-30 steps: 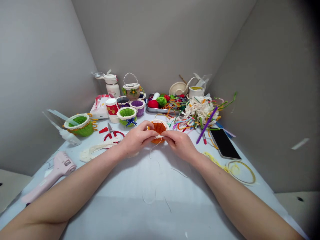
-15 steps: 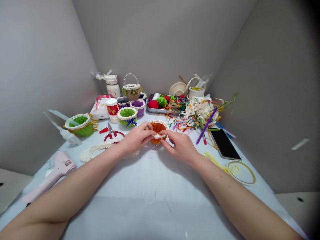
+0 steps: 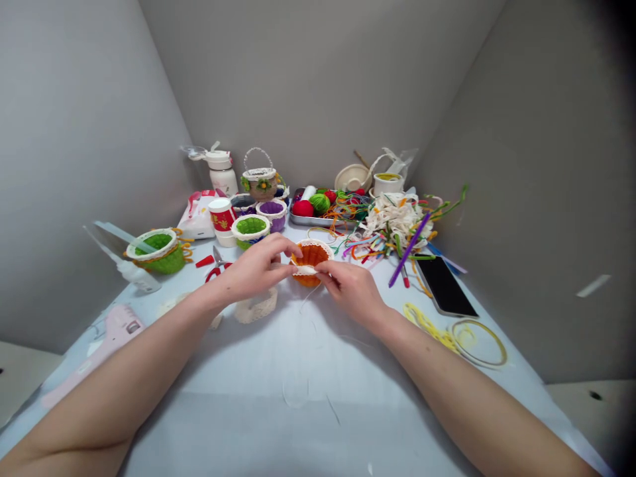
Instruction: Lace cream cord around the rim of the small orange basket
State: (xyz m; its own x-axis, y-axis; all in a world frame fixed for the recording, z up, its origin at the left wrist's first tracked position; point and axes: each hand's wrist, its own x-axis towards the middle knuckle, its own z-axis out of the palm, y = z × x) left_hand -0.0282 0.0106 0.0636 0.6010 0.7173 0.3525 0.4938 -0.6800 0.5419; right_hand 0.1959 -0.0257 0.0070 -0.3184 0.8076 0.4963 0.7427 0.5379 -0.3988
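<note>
A small orange yarn-wrapped cup [image 3: 311, 255] with a white lace rim stands in the middle of the table. My left hand [image 3: 253, 268] grips its left side, thumb and fingers closed on the rim. My right hand [image 3: 350, 288] pinches the white lace trim [image 3: 305, 270] against the cup's near edge. A loose length of lace [image 3: 256, 307] trails down to the table below my left wrist. Thin white threads hang from the cup.
Red scissors [image 3: 214, 265] lie left of my hand. A pink glue gun [image 3: 106, 334] sits at the near left. Green cups [image 3: 154, 248], a purple cup [image 3: 272, 212], a yarn tray [image 3: 318, 209], a pile of cords [image 3: 395, 222], a phone [image 3: 444, 285] and a yellow ring [image 3: 479, 341] surround the work.
My left hand has shifted left and turned on the cup, and the trailing lace has bunched up beneath the wrist. The right hand has stayed pinched at the rim.
</note>
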